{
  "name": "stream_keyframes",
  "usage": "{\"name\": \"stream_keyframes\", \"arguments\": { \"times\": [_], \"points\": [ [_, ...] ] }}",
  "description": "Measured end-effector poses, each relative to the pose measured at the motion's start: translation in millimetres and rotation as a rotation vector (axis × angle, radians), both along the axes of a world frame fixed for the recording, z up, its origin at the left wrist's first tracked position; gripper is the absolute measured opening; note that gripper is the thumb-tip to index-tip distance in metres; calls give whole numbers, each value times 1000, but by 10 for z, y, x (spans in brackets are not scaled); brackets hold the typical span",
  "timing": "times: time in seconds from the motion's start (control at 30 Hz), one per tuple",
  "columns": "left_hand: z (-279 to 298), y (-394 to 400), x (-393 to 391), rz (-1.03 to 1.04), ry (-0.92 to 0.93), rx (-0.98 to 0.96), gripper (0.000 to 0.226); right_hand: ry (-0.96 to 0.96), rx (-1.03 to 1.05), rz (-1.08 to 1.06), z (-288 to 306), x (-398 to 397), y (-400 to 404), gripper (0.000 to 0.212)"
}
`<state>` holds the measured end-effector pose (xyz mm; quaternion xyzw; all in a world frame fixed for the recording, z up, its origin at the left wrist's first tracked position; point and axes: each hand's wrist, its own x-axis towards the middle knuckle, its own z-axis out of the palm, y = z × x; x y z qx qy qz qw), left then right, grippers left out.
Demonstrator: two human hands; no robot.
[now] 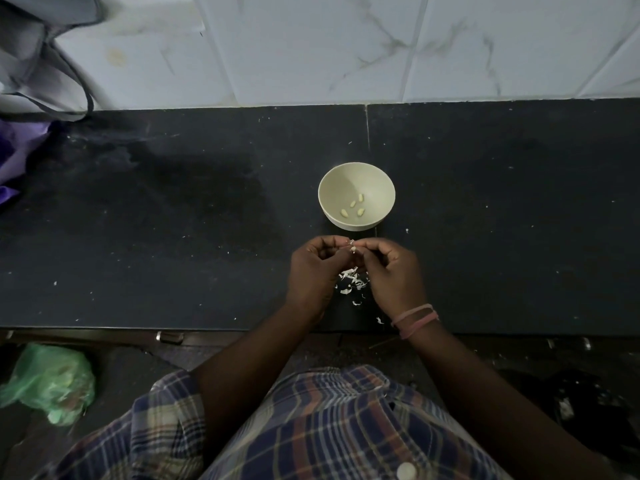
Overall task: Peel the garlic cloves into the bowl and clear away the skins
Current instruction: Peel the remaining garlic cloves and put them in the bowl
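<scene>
A pale bowl (356, 181) stands on the black counter with several peeled garlic cloves (353, 207) in its bottom. Just in front of it, my left hand (315, 271) and my right hand (391, 275) meet over the counter. Both pinch one small garlic clove (353, 249) between their fingertips, with a bit of skin sticking up from it. Below the hands a loose heap of white garlic skins (351, 284) lies on the counter, partly hidden by my fingers.
The black counter (173, 220) runs the full width, backed by a tiled wall. A grey bag (31, 64) and purple cloth (17, 157) sit at the far left. A green plastic bag (52, 382) lies on the floor below the counter edge.
</scene>
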<state>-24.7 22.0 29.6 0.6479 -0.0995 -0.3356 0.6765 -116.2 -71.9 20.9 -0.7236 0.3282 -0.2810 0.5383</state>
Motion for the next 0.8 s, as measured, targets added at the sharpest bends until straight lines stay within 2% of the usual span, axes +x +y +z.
{"name": "stream_keyframes", "arguments": {
  "times": [0.37, 0.53, 0.7, 0.8],
  "points": [
    [28, -3, -14, -38, 66, -6, 12, -6, -51, 4, 43, -22, 29, 17],
    [44, 4, -7, -39, 145, -55, 8, -9, 4, 13, 77, -16, 9, 16],
    [0, -6, 7, -16, 241, -99, 15, -36, 96, 25, 82, -27, 10, 14],
    [-28, -12, 13, -9, 233, -79, 15, 31, -40, 42, 34, -49, 39, 14]
  ]
}}
